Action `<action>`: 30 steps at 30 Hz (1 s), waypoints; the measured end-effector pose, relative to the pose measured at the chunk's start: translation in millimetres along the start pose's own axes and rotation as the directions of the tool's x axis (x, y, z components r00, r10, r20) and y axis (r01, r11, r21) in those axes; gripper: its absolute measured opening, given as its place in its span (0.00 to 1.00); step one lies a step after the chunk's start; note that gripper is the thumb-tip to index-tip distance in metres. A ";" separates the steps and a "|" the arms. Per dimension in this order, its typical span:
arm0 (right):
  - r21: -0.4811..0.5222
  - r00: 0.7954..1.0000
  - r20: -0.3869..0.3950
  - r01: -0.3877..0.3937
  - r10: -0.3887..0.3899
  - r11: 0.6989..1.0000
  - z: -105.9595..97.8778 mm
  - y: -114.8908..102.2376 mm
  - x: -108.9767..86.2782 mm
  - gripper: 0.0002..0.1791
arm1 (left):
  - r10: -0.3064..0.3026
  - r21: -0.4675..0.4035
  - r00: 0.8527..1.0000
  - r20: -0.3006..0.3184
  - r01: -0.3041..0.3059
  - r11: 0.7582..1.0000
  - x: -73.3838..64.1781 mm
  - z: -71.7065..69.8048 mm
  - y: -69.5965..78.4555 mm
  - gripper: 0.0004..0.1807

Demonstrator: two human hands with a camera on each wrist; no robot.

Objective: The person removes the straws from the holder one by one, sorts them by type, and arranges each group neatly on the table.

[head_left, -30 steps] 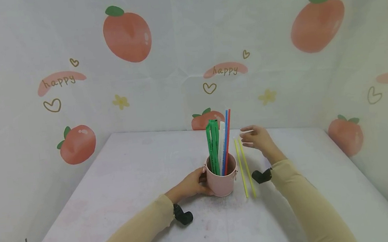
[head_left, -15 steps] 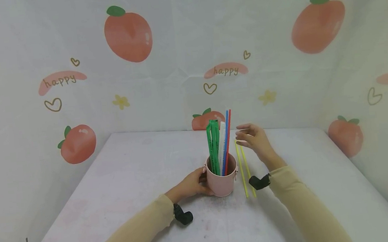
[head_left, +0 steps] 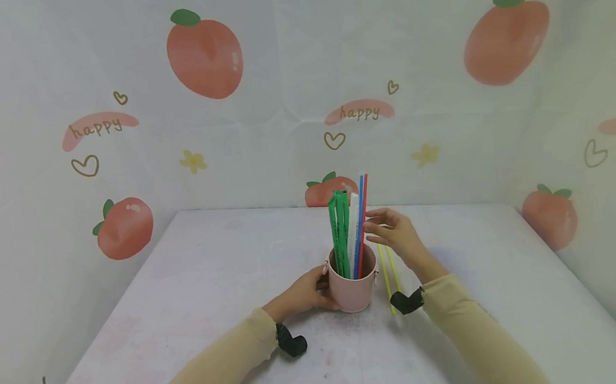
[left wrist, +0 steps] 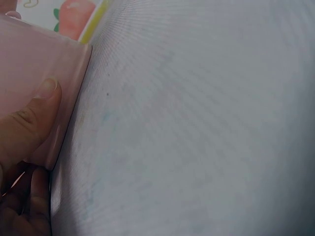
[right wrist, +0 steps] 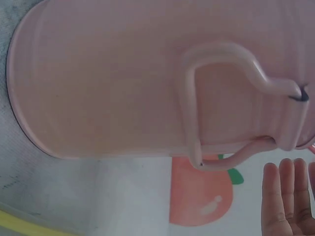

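A small pink metal bucket [head_left: 352, 293] with side handles stands upright on the table. My left hand [head_left: 304, 292] grips its left side; the left wrist view shows the thumb [left wrist: 39, 110] pressed along the wall. Long straw-like sticks lean in the bucket: several green [head_left: 340, 232], with white [head_left: 352, 231], blue [head_left: 358, 230] and red [head_left: 364, 202] ones. My right hand [head_left: 399, 235] is beside the red stick, its fingertips close to it; whether they touch is unclear. In the right wrist view its fingers [right wrist: 287, 196] look straight, near the bucket's handle [right wrist: 221, 56].
Two thin yellow sticks [head_left: 386, 277] lie on the white table [head_left: 226, 275] right of the bucket, partly hidden under my right hand and wrist. Behind the table hangs a white cloth [head_left: 268, 133] printed with fruit.
My right hand has moved left and slightly down, from above the yellow sticks to the red stick at the bucket. The left hand and the bucket have stayed in place.
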State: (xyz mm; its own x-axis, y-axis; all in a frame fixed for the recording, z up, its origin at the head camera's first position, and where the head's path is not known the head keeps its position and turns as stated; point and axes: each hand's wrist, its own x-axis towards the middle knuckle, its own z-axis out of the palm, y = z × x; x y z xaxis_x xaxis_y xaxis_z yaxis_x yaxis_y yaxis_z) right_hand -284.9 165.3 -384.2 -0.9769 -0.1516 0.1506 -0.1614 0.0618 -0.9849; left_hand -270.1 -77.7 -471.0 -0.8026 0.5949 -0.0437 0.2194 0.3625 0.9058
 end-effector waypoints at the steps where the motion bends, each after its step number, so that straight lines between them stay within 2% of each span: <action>1: -0.001 1.000 -0.001 -0.004 0.004 1.000 0.9 0.4 -0.5 0.24 | -0.002 0.002 1.000 -0.001 0.002 1.000 0.1 0.1 0.0 0.47; 10: -0.038 1.000 -0.005 -0.030 0.030 0.999 5.8 3.4 -4.2 0.23 | 0.014 0.021 1.000 0.004 -0.014 1.000 -0.8 0.2 1.3 0.48; 18: -0.101 1.000 -0.007 -0.015 0.015 0.995 7.5 4.2 -7.9 0.23 | 0.024 0.010 1.000 0.004 -0.024 1.000 -0.8 0.5 1.0 0.47; 30: -0.111 1.000 -0.017 0.000 -0.002 0.994 7.5 5.0 -9.0 0.22 | 0.013 0.007 1.000 -0.001 -0.013 1.000 -0.5 0.4 2.5 0.48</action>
State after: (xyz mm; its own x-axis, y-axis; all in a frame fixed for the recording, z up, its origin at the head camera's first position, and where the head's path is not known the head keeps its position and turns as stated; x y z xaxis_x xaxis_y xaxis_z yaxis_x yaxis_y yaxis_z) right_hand -275.8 159.6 -391.0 -0.9788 -0.1352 0.1540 -0.1761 0.1707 -0.9694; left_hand -269.0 -76.8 -468.9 -0.8005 0.5985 -0.0318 0.2335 0.3603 0.9031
